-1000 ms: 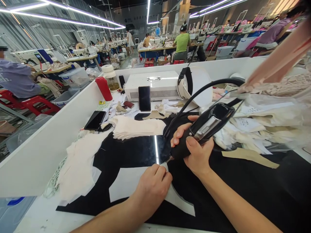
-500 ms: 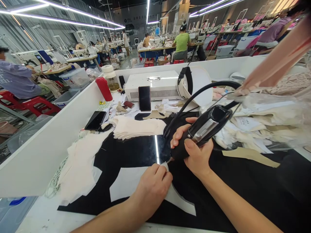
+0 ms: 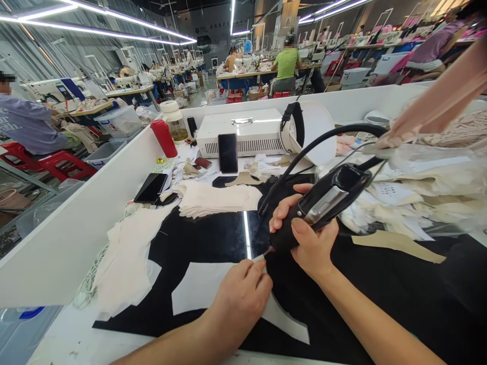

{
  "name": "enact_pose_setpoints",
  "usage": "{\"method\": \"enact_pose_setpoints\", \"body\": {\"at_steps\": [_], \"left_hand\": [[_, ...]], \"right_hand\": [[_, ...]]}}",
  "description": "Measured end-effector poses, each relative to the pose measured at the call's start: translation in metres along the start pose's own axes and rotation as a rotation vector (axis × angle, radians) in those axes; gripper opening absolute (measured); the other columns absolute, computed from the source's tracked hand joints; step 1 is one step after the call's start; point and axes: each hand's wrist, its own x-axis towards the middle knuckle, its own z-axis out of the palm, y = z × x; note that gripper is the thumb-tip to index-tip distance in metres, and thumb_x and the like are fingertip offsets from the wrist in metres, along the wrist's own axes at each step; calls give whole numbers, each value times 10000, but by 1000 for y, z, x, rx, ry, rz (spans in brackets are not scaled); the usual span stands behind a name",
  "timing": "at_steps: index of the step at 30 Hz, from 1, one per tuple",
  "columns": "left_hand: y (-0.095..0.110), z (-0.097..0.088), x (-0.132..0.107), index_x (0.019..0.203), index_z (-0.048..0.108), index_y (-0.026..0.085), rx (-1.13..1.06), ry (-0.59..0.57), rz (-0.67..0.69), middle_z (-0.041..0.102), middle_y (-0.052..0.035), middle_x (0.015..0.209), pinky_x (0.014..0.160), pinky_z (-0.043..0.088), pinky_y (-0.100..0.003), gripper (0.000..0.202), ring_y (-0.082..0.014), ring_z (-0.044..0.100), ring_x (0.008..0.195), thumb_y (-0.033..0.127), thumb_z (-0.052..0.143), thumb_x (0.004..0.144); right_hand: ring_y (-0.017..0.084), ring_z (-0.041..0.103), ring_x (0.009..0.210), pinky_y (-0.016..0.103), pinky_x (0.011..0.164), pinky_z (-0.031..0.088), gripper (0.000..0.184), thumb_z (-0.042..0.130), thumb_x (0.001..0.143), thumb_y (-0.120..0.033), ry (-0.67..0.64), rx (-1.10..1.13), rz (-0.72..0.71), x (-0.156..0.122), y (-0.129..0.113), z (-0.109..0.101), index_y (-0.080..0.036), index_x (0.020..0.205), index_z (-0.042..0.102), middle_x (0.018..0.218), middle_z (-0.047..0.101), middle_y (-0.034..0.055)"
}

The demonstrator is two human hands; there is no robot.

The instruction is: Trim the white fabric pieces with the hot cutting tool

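Note:
My right hand (image 3: 304, 235) grips a black corded hand tool (image 3: 323, 203) with a silver panel, its tip pointed down at the black work surface (image 3: 213, 238). The tip meets the upper corner of a flat white fabric piece (image 3: 201, 286). My left hand (image 3: 239, 296) rests on that piece with fingers curled and pinched at the same corner, right beside the tool tip. The tool's black cable (image 3: 315, 144) loops up and back toward the right.
A stack of cream fabric pieces (image 3: 218, 197) lies behind, more white fabric (image 3: 122, 263) at left. Two phones (image 3: 227, 152) (image 3: 151, 187), a red bottle (image 3: 164, 138), a white box unit (image 3: 243, 133) and bagged fabric (image 3: 426, 187) crowd the back. White walls border the table. Other people sit at sewing stations beyond.
Hands and tool have stayed almost in place at the fabric corner; my view shifted slightly, and the tool tip sits a touch lower and further right.

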Motion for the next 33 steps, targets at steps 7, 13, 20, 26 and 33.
{"method": "enact_pose_setpoints", "body": {"at_steps": [7, 13, 20, 26, 33], "left_hand": [[2, 7, -2, 1041, 729, 118, 43, 38, 32, 835, -155, 1194, 847, 649, -319, 258, -219, 804, 988, -62, 549, 1082], [4, 12, -7, 1185, 760, 91, 63, 6, 49, 841, -181, 1305, 897, 673, -330, 290, -228, 823, 1090, -48, 518, 1105], [7, 14, -7, 1190, 769, 79, 61, 39, 43, 839, -219, 1346, 886, 693, -337, 241, -241, 839, 1106, -2, 553, 1122], [8, 13, -4, 1154, 785, 65, 69, 88, 33, 861, -209, 1265, 879, 705, -327, 248, -233, 849, 1055, 7, 546, 1128], [9, 11, -1, 1110, 798, 63, 77, 127, 36, 873, -190, 1182, 867, 699, -324, 271, -238, 835, 1033, -25, 542, 1093]], "right_hand": [[150, 697, 603, 295, 537, 640, 498, 996, 915, -479, -11, -9, -8, 0, 0, -1, -312, 1291, 715, 855, 746, -52], [162, 692, 580, 318, 535, 637, 527, 1008, 887, -521, 16, -55, 10, 0, -4, -1, -321, 1267, 702, 839, 734, -58], [169, 697, 587, 335, 555, 639, 519, 1010, 891, -533, 7, -48, 8, -1, -8, 0, -328, 1259, 706, 840, 730, -54], [172, 699, 590, 341, 561, 633, 528, 1005, 892, -536, 4, -76, 13, -2, -5, -2, -317, 1261, 697, 842, 733, -50], [159, 697, 599, 321, 569, 619, 504, 997, 909, -513, -7, -69, 13, -6, -5, -1, -320, 1266, 698, 850, 733, -56]]}}
